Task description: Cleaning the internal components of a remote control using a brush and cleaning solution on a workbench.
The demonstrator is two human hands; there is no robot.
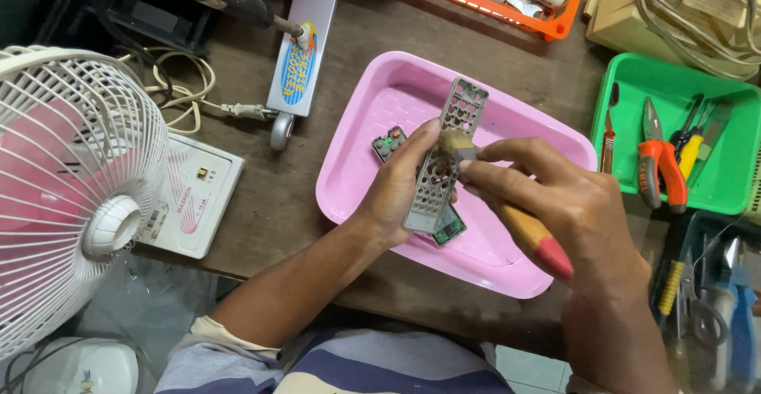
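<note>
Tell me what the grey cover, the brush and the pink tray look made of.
Grey remote cover, held in the left hand: moulded plastic, matt, with neat button holes. Brush in the right hand: probably wood, bare handle with a red-painted tip; bristles unclear. Pink tray: glossy plastic with rounded, moulded edges.

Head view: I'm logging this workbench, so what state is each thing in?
Remote front cover: grey, off its remote, button holes empty, held upright in the left hand.
Brush: gripped in the right hand, bristles against the cover.
Circuit board: bare, lying in the pink tray.
Rubber keypad: loose in the tray.
Fan: whether it spins, cannot tell.
Pliers: lying in the green tray.
</note>
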